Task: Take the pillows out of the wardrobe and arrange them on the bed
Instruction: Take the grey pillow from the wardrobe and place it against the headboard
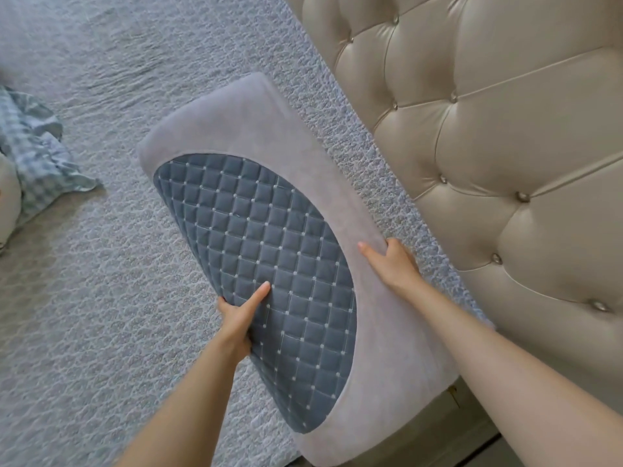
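Observation:
A long grey pillow (256, 129) with a quilted blue oval panel lies slanted over the bed (101, 298), close to the headboard. My left hand (241, 318) grips its near left edge, thumb on the blue panel. My right hand (392, 261) holds the pillow's right edge, on the side toward the headboard, fingers curled under it. The pillow's near end hangs past the edge of the bed.
A beige tufted headboard (488, 146) with metal buttons fills the right side. The bed has a grey-blue textured cover. A crumpled blue checked cloth (37, 153) lies at the left edge, next to a pale rounded object (6, 197).

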Tool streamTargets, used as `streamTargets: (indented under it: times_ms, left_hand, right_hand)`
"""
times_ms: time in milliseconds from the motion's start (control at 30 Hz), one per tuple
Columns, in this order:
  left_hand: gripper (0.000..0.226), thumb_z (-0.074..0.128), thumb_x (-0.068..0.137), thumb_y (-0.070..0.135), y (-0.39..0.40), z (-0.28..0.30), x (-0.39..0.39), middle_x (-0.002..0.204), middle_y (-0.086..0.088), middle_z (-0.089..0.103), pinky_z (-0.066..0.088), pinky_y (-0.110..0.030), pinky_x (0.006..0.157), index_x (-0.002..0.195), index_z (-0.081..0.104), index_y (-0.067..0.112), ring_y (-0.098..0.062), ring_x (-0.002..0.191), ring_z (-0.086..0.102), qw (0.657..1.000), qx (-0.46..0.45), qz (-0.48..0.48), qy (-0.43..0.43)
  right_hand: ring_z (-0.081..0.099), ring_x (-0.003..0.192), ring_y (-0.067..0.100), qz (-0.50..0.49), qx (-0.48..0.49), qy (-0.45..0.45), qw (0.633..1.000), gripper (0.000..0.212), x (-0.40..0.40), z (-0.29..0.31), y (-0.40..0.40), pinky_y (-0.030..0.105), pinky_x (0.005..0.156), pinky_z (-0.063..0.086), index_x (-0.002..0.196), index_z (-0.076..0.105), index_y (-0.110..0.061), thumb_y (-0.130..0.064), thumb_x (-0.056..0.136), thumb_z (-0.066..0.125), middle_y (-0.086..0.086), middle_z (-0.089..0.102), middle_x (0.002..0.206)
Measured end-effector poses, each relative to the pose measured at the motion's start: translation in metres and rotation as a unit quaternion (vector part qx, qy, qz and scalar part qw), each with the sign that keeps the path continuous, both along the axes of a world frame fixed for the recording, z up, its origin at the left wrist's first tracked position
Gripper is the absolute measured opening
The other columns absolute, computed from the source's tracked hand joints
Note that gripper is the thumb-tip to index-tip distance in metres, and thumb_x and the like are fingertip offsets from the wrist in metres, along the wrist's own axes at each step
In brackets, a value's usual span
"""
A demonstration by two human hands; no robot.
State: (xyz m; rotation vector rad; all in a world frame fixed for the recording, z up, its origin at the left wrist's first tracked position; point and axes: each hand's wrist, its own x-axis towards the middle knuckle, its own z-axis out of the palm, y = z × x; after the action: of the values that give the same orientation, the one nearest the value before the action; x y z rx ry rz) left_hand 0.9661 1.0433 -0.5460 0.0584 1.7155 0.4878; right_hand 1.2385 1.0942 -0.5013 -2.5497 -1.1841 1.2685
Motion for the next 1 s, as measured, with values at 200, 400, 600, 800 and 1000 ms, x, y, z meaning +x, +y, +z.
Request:
streamTargets:
  times_ms: [200,400,600,800,1000]
  left_hand:
    - [0.118,0.089,0.061,0.037,0.031,0.007,0.019,0.147,0.001,0.042,0.038,-0.06,0.106,0.149,0.011,0.043,-0.029,0.129,0.046,0.996,0.067,0.031,-0.048]
    - [0.097,0.086,0.068,0.021,0.112,0.018,0.049,0.132,0.006,0.055,0.045,-0.059,0.099,0.146,0.03,0.035,-0.025,0.118,0.055,0.983,0.164,-0.065,-0.049]
    - [0.103,0.081,0.076,0.032,0.101,0.01,0.054,0.157,0.002,0.03,0.042,-0.073,0.091,0.151,0.011,0.045,-0.037,0.136,0.039,0.984,0.109,-0.142,-0.012]
    - [0.114,0.075,0.057,0.07,0.074,0.004,0.071,0.158,-0.002,0.026,0.042,-0.078,0.082,0.147,0.006,0.051,-0.043,0.136,0.036,0.991,0.008,-0.129,-0.028]
    - [0.109,0.07,0.065,0.07,0.071,-0.001,0.069,0.158,-0.007,0.024,0.039,-0.076,0.09,0.15,0.007,0.041,-0.044,0.138,0.033,0.986,-0.014,-0.166,0.017]
  right_hand:
    - [0.045,0.123,0.037,0.021,0.096,-0.068,0.993,0.065,0.002,0.011,0.028,0.051,0.102,0.038,0.135,0.044,-0.019,-0.054,0.081,0.056,0.011,0.044,0.137]
    - [0.045,0.126,0.039,0.045,0.205,-0.106,0.972,0.06,0.051,0.029,0.098,0.043,0.106,0.036,0.141,0.042,-0.009,-0.021,0.084,0.059,0.021,0.048,0.139]
    - [0.011,0.147,0.032,0.27,0.092,-0.122,0.951,0.066,0.054,0.01,0.086,0.042,0.118,0.017,0.152,0.02,-0.024,-0.035,0.094,0.049,0.015,0.005,0.161]
    - [0.01,0.147,0.034,0.201,0.112,-0.163,0.959,0.065,0.062,0.001,0.02,0.052,0.114,0.023,0.151,0.016,-0.034,-0.043,0.095,0.046,0.003,0.006,0.163]
    - [0.025,0.141,0.033,-0.006,0.075,-0.131,0.989,0.074,0.076,0.011,-0.053,0.049,0.109,0.032,0.151,0.017,-0.024,-0.045,0.092,0.054,0.009,0.018,0.158]
